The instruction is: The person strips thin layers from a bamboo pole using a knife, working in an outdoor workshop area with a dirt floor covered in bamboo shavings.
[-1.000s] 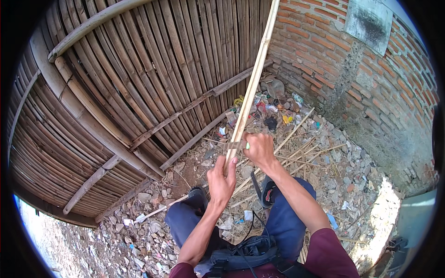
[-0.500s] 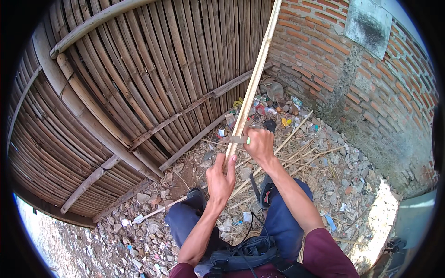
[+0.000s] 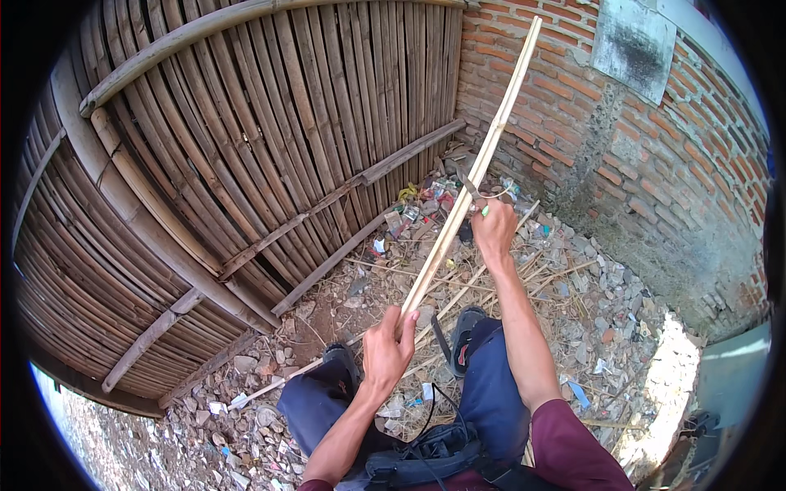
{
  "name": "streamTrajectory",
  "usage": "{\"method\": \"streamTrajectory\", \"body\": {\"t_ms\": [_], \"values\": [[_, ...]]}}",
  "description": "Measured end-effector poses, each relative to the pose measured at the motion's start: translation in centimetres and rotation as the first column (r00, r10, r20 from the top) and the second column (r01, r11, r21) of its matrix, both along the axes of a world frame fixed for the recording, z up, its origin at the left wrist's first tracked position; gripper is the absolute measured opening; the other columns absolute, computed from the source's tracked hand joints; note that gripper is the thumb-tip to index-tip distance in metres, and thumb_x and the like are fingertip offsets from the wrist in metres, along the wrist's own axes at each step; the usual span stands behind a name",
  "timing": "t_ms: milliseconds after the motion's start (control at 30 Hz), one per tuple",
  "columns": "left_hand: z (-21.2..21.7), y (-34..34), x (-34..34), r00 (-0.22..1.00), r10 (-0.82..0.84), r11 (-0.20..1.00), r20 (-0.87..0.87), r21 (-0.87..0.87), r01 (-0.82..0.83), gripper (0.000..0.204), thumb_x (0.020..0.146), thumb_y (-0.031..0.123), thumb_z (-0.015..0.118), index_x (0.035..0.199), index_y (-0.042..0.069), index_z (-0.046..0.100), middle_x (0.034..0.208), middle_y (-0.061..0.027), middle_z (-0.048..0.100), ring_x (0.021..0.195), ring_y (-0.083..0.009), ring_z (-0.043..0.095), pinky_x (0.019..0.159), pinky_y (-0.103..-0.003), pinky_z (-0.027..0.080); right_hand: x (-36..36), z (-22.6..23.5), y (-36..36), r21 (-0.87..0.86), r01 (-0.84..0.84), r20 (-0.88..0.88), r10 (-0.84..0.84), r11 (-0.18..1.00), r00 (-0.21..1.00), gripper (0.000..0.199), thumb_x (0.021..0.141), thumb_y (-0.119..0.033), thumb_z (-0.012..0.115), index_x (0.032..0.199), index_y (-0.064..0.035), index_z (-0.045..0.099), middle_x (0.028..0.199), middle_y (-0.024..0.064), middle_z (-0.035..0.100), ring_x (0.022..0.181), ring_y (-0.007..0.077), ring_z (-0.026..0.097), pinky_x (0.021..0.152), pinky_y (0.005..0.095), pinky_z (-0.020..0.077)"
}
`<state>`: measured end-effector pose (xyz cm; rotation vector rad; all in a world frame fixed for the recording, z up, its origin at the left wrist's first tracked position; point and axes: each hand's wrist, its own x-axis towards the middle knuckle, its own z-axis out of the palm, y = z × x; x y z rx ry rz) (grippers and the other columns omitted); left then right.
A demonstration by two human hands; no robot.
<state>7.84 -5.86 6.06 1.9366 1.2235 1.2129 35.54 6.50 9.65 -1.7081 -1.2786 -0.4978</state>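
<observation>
My left hand (image 3: 388, 350) grips the near end of a long, pale split-bamboo strip (image 3: 452, 229), which slants up and away to the right. A lengthwise line runs along the strip's pale face. In my right hand (image 3: 494, 227) is a knife (image 3: 470, 186), its handle showing a bit of light green beside the fist. The blade lies across the strip well beyond my left hand. A thin curled shaving (image 3: 496, 195) stands off the strip next to the blade. My right fingers are closed, and the handle is mostly hidden in them.
A bamboo-slat wall (image 3: 327, 98) rises on the left, and a brick wall (image 3: 565, 114) on the right. Rubble, dry bamboo pieces (image 3: 524, 282) and litter (image 3: 434, 196) cover the ground. My shoes (image 3: 467, 331) stand among the stones, with a dark strap-like strip (image 3: 440, 337) between them.
My right hand has slid the knife up along the strip, away from my left hand, and a curled shaving now shows. The strip's far end has swung right and come into view.
</observation>
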Motion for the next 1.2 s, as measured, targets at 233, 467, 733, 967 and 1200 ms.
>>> {"method": "streamTrajectory", "body": {"t_ms": [233, 467, 733, 967, 1200], "values": [[-0.7, -1.1, 0.3, 0.997, -0.038, 0.999, -0.073, -0.031, 0.036, 0.028, 0.103, 0.02, 0.07, 0.088, 0.001, 0.056, 0.063, -0.0224, 0.06, 0.054, -0.0427, 0.061, 0.051, -0.047, 0.045, 4.5, -0.3, -0.1, -0.007, 0.095, -0.16, -0.095, 0.995, 0.983, 0.017, 0.084, -0.009, 0.063, 0.087, -0.0017, 0.078, 0.077, 0.0286, 0.07, 0.078, 0.0511, 0.07, 0.071, 0.0579, 0.0547], [-2.7, -1.9, -0.2, 0.991, -0.066, 0.995, -0.12, -0.077, 0.057, 0.028, 0.102, 0.021, 0.07, 0.087, 0.0, 0.059, 0.061, -0.021, 0.058, 0.052, -0.0402, 0.059, 0.052, -0.045, 0.043, 7.4, -1.2, -1.4, -0.019, 0.136, -0.312, -0.136, 0.99, 0.94, 0.016, 0.086, -0.012, 0.067, 0.087, -0.0021, 0.079, 0.085, 0.0289, 0.072, 0.087, 0.0505, 0.071, 0.075, 0.0544, 0.0554], [-4.4, -0.3, 0.8, 0.994, -0.095, 0.991, -0.062, -0.101, 0.088, 0.032, 0.104, 0.026, 0.07, 0.087, 0.0, 0.064, 0.056, -0.0109, 0.05, 0.049, -0.0163, 0.044, 0.05, -0.037, 0.036, 7.1, -0.2, -4.6, 0.439, -0.529, -0.809, 0.576, 0.726, 0.118, 0.04, 0.093, -0.017, 0.054, 0.127, 0.0002, 0.065, 0.09, 0.0103, 0.073, 0.048, 0.0023, 0.031, 0.044, 0.0224, 0.0234], [-6.7, 0.4, 1.2, 0.992, -0.104, 0.987, -0.074, -0.133, 0.093, 0.033, 0.104, 0.026, 0.069, 0.085, 0.001, 0.061, 0.057, -0.0103, 0.049, 0.05, -0.0155, 0.042, 0.05, -0.037, 0.035, 6.3, 0.2, -5.8, 0.364, -0.574, -0.816, 0.548, 0.733, 0.183, 0.041, 0.1, -0.032, 0.073, 0.126, -0.0012, 0.066, 0.099, 0.0073, 0.075, 0.053, 0.0022, 0.04, 0.048, 0.0229, 0.0301], [-7.4, 2.7, -0.2, 0.942, -0.334, 0.8, -0.021, -0.535, 0.272, 0.045, 0.11, 0.046, 0.057, 0.109, 0.001, 0.062, 0.079, -0.0124, 0.069, 0.072, -0.0232, 0.069, 0.069, -0.039, 0.052, 5.9, -2.2, -4.9, 0.228, -0.528, -0.754, 0.492, 0.818, 0.436, 0.022, 0.091, -0.02, 0.084, 0.106, -0.006, 0.075, 0.085, 0.0031, 0.078, 0.087, 0.0099, 0.071, 0.084, 0.0272, 0.0509]]}}
